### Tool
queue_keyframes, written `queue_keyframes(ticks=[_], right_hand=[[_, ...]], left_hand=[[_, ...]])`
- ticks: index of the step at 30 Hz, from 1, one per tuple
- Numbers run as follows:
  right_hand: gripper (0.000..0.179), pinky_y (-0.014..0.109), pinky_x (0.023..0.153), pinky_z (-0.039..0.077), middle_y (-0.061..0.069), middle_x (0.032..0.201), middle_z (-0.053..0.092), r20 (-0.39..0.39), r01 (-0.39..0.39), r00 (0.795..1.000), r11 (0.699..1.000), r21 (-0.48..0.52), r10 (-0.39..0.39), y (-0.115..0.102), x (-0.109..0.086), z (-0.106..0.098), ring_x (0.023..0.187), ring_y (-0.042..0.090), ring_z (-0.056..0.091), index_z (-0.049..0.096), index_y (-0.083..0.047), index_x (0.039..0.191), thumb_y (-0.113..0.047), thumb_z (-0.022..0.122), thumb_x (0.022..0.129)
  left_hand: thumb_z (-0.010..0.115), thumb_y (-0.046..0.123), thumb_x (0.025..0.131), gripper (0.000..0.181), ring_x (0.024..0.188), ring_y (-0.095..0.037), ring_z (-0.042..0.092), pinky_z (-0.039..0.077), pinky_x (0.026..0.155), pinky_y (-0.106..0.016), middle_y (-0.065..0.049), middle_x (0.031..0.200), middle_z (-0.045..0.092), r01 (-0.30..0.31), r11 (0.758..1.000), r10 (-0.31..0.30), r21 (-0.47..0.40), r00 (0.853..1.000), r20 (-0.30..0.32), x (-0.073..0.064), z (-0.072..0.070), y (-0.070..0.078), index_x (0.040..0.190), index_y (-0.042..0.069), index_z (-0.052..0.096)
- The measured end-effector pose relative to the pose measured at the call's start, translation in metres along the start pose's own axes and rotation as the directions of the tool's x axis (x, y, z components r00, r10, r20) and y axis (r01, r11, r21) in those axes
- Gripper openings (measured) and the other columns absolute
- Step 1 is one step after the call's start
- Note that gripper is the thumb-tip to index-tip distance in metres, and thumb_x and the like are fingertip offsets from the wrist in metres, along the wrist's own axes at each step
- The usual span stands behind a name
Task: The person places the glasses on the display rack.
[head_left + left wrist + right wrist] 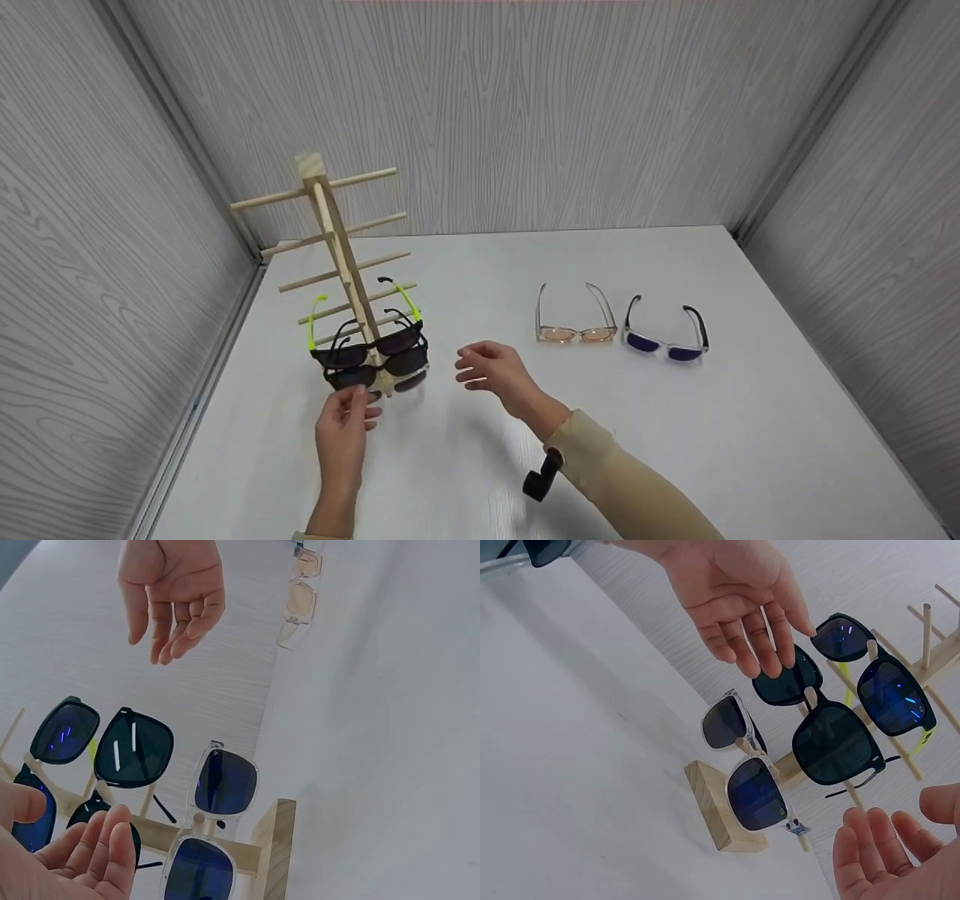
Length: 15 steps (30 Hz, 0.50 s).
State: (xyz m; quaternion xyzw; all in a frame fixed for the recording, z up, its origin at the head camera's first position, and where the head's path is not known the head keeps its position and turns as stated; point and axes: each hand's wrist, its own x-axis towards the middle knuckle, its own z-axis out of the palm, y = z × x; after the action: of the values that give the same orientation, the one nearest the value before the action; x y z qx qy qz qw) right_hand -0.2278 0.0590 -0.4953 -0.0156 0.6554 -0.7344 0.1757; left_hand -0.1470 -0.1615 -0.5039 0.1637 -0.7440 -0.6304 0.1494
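A wooden display stand [330, 217] carries three pairs of sunglasses on its lower pegs. Uppermost is a black pair with neon-yellow temples [397, 343]; below sits an all-black pair [836, 742], then a clear-framed pair with dark lenses [757, 793]. My left hand [345, 427] is beside the left end of the lower pairs, its fingers loosely bent and holding nothing; it partly hides the clear-framed pair in the head view. To the right of the stand, my right hand [504, 375] hovers apart from the glasses with relaxed, empty fingers.
Peach-lensed glasses with a clear frame [576, 335] lie on the white table [750, 435], right of the stand. Beside them are sunglasses with blue lenses and dark temples [664, 348]. Grey wood-grain panels [480, 112] enclose the table at the back and sides.
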Motion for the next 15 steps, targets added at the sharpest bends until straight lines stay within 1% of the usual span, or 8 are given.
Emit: queue_keyframes(ticks=[3,6,10,13,15], right_hand=[[0.028,0.037,0.076,0.053,0.018,0.101,0.063,-0.022,-0.008,1.000,1.000,0.002,0.008,0.004,-0.003,-0.006,0.087,0.027,0.065,0.059,0.000,0.109,-0.021,0.061,0.091],[0.029,0.037,0.076,0.053,0.018,0.101,0.063,-0.037,-0.015,0.999,1.000,0.001,0.015,0.007,-0.006,-0.013,0.087,0.027,0.065,0.058,0.001,0.109,-0.021,0.061,0.091],[0.028,0.037,0.077,0.053,0.016,0.099,0.064,-0.037,-0.017,0.999,1.000,0.009,0.018,0.009,-0.008,-0.021,0.088,0.026,0.065,0.059,0.000,0.109,-0.021,0.061,0.091],[0.027,0.037,0.077,0.052,0.015,0.098,0.064,-0.041,-0.009,0.999,1.000,0.017,0.010,0.010,-0.009,-0.027,0.088,0.027,0.065,0.058,0.000,0.109,-0.021,0.061,0.091],[0.031,0.038,0.078,0.052,0.015,0.099,0.064,-0.048,-0.004,0.999,1.000,0.021,0.005,0.010,-0.009,-0.032,0.090,0.029,0.064,0.057,0.002,0.111,-0.021,0.062,0.091]], left_hand=[[0.051,0.031,0.097,0.034,0.079,-0.019,0.064,0.051,0.064,-0.024,-0.015,0.098,0.063,0.010,1.000,-0.010,0.021,1.000,0.021,-0.001,0.005,-0.002,0.108,0.000,0.056],[0.050,0.028,0.097,0.032,0.079,-0.020,0.064,0.051,0.065,-0.025,-0.015,0.099,0.063,0.041,0.998,-0.043,0.039,0.998,0.043,-0.002,0.009,-0.005,0.110,0.000,0.056],[0.050,0.027,0.097,0.031,0.080,-0.021,0.063,0.051,0.065,-0.026,-0.016,0.100,0.063,0.082,0.995,-0.085,0.056,0.994,0.062,-0.004,0.014,-0.008,0.112,0.000,0.055],[0.050,0.027,0.097,0.030,0.080,-0.021,0.064,0.052,0.064,-0.026,-0.015,0.099,0.063,0.086,0.994,-0.090,0.064,0.993,0.072,-0.004,0.019,-0.009,0.111,0.000,0.056],[0.050,0.027,0.097,0.030,0.079,-0.021,0.064,0.052,0.064,-0.026,-0.015,0.098,0.063,0.082,0.994,-0.087,0.067,0.993,0.080,-0.005,0.022,-0.010,0.111,0.001,0.056]])
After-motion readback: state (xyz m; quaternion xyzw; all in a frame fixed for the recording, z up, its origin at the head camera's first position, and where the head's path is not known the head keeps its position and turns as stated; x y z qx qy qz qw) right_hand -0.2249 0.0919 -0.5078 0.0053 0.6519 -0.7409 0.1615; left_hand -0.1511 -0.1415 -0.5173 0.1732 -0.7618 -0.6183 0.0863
